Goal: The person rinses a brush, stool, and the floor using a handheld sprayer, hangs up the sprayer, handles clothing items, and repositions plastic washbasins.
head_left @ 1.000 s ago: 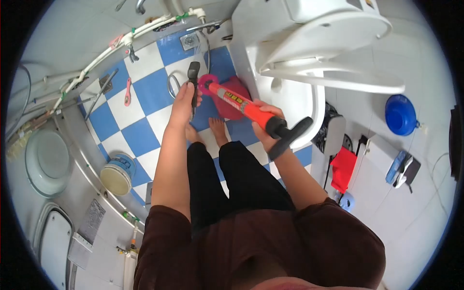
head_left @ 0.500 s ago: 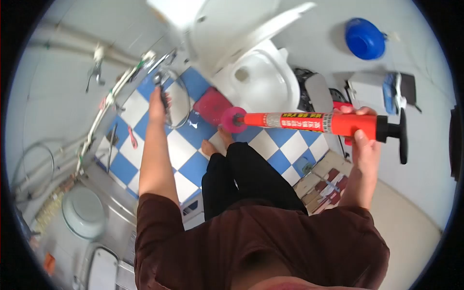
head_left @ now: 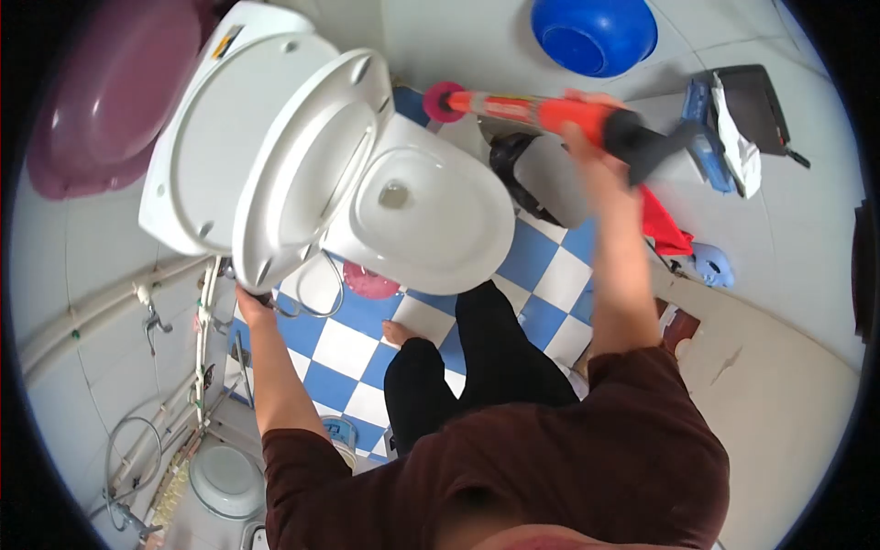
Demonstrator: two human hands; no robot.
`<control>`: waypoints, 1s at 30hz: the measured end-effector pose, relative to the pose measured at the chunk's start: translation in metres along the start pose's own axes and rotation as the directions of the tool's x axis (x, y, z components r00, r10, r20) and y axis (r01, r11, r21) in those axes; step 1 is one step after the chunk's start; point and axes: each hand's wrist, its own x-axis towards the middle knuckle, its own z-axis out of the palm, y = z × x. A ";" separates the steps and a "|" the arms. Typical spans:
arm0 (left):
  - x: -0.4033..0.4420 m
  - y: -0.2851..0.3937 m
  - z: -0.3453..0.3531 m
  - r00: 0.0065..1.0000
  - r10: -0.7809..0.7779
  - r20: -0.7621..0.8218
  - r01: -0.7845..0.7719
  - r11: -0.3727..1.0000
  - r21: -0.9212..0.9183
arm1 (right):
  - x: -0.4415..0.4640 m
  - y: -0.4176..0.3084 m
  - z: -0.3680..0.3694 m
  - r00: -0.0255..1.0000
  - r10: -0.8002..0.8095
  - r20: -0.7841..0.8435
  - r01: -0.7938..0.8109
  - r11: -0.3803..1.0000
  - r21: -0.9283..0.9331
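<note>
My right hand (head_left: pixel 587 137) is closed around the barrel of a red pump-style toilet plunger (head_left: pixel 509 107). The plunger lies nearly level beyond the toilet (head_left: pixel 440 247), its pink rubber cup pointing left and its black T-handle right, blurred. The toilet's lid and seat are raised, with a brownish patch at the drain. My left hand (head_left: pixel 256 307) is closed on a dark handheld shower head (head_left: pixel 266 299), mostly hidden by the fingers, close to the lid's lower edge. Its metal hose (head_left: pixel 337 293) loops over the floor beside a pink basin (head_left: pixel 369 280), partly covered by the toilet.
A blue basin (head_left: pixel 596 37) hangs on the far wall. Right of the toilet stand a grey bin (head_left: pixel 550 179) and a red cloth (head_left: pixel 665 225). A large pink tub (head_left: pixel 110 101) is at upper left. Pipes with a tap (head_left: pixel 154 316) run along the left wall. The floor is checkered tile.
The view has shifted toward the toilet. My right hand has carried the plunger away from above the floor to the toilet's far right side. My left hand is now beside the raised lid.
</note>
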 end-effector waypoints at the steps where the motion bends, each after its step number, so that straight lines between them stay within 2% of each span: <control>1: 0.043 -0.022 -0.024 0.999 -0.034 -0.039 0.033 0.999 -0.011 | 0.018 0.030 0.013 0.987 -0.156 0.039 0.160 0.971 -0.176; 2: 0.020 -0.015 0.000 0.990 0.029 -0.137 -0.036 0.998 -0.048 | 0.030 0.038 0.030 0.996 -0.052 0.078 0.060 0.992 -0.115; 3: 0.015 -0.017 0.012 0.983 0.113 -0.143 -0.121 0.991 -0.050 | 0.042 0.074 0.045 0.992 -0.105 0.073 0.111 0.991 -0.078; 4: 0.012 -0.020 0.021 0.969 0.196 -0.149 -0.205 0.977 -0.050 | 0.053 0.105 0.065 0.997 0.008 0.075 -0.017 0.992 0.126; 5: 0.005 -0.019 0.028 0.966 0.164 -0.198 -0.182 0.981 -0.075 | 0.059 0.125 0.081 0.997 0.052 0.058 -0.059 0.989 0.132; 6: 0.015 -0.019 0.018 0.982 0.188 -0.002 -0.186 0.968 -0.167 | 0.065 0.150 0.097 0.990 0.115 0.083 -0.131 0.967 0.217; 8: -0.032 0.011 0.092 0.944 0.068 -0.323 -0.093 0.994 -0.061 | 0.078 0.202 0.127 0.962 0.233 0.144 -0.271 0.886 0.376; 11: -0.013 0.002 0.069 0.974 0.102 -0.203 -0.094 0.994 0.051 | 0.098 0.266 0.168 0.993 0.103 0.055 -0.105 0.994 0.029; 12: -0.010 0.000 0.068 0.982 0.116 -0.151 -0.102 0.990 0.098 | 0.107 0.274 0.178 0.985 0.127 0.114 -0.129 0.991 0.017; 13: -0.021 0.005 0.085 0.966 0.127 -0.223 -0.106 0.989 0.103 | 0.117 0.282 0.186 0.973 0.151 0.174 -0.154 0.988 0.004; 14: -0.025 0.008 0.090 0.967 0.110 -0.230 -0.096 0.993 0.073 | 0.125 0.288 0.196 0.956 0.175 0.234 -0.178 0.984 -0.011; 15: -0.028 0.010 0.094 0.967 0.095 -0.237 -0.087 0.995 0.040 | 0.131 0.307 0.213 0.980 0.122 0.158 -0.125 0.992 0.007; 16: -0.027 0.010 0.096 0.967 0.079 -0.243 -0.080 0.997 0.006 | 0.140 0.305 0.220 0.973 0.135 0.186 -0.143 0.989 0.028; 17: -0.005 0.001 0.055 0.993 0.118 0.010 -0.119 0.990 0.077 | 0.152 0.304 0.227 0.966 0.147 0.215 -0.161 0.986 0.048; 18: -0.009 0.001 0.062 0.991 0.131 0.000 -0.130 0.987 0.098 | 0.161 0.305 0.235 0.957 0.158 0.243 -0.180 0.981 0.068; 19: -0.025 0.006 0.083 0.989 0.145 -0.009 -0.143 0.983 0.118 | 0.172 0.320 0.250 0.970 0.116 0.213 -0.121 0.993 0.011; 21: -0.045 0.017 0.108 0.990 0.129 0.053 -0.135 0.983 0.125 | 0.191 0.334 0.269 0.981 0.043 0.189 -0.020 0.993 -0.120; 22: -0.051 0.021 0.115 0.987 0.098 0.126 -0.112 0.987 0.114 | 0.204 0.340 0.278 0.975 0.027 0.221 -0.007 0.996 -0.089; 24: -0.055 0.023 0.119 0.982 0.047 0.185 -0.065 0.993 0.094 | 0.226 0.308 0.282 0.931 0.210 0.298 -0.103 0.935 -0.339; 27: -0.044 0.019 0.113 0.986 0.032 0.165 -0.045 0.996 0.077 | 0.248 0.307 0.308 0.910 0.308 0.278 -0.168 0.886 -0.432; 30: -0.032 0.012 0.105 0.996 0.054 0.065 -0.057 0.997 0.053 | 0.256 0.333 0.326 0.906 0.264 0.331 -0.070 0.865 -0.497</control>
